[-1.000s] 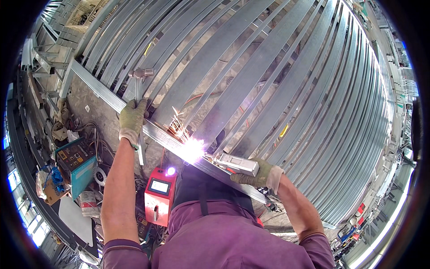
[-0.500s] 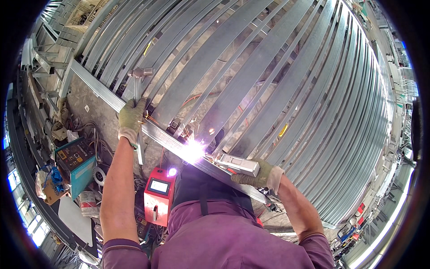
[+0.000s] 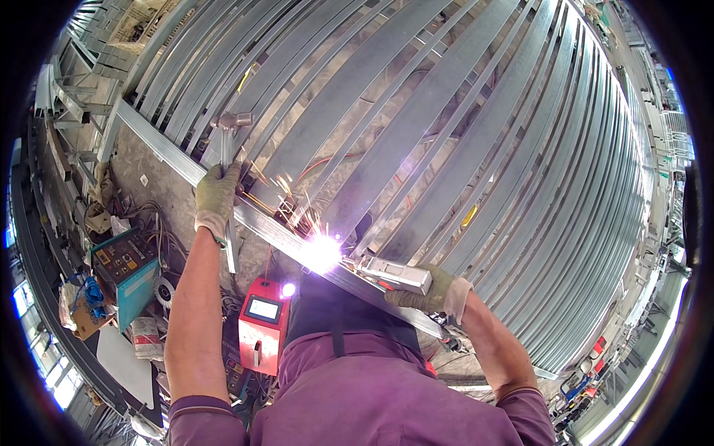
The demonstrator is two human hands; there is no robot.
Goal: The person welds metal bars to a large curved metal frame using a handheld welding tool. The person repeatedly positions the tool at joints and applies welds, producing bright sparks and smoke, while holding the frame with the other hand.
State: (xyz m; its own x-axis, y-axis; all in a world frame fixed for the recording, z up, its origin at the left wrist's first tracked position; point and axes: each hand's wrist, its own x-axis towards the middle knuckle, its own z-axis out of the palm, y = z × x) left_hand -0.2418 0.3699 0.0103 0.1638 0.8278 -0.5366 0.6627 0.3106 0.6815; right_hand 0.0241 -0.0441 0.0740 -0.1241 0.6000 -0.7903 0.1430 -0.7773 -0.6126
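My left hand [image 3: 214, 197], in a green work glove, is closed around the handle of a hammer [image 3: 233, 120]. The hammer head points away from me, and the hand rests at the near metal rail [image 3: 167, 154]. In my right hand [image 3: 431, 291], also gloved, is a silver, boxy welding torch [image 3: 398, 274]. Its tip meets the rail by the end of a flat metal bar [image 3: 368, 189]. A white glare [image 3: 321, 254] burns there and throws sparks to the upper left. The glare hides the joint itself.
Long grey bars lie side by side beyond the rail, with gaps between them. A red machine [image 3: 262, 327] with a screen stands just below the rail. To the left are a teal-sided control box [image 3: 126, 271], cables and a paint-smeared bucket [image 3: 147, 338].
Sparks now fly farther to the upper left, and the glare has shifted slightly to the right. Both hands stay nearly in place, still holding the hammer and the welding torch.
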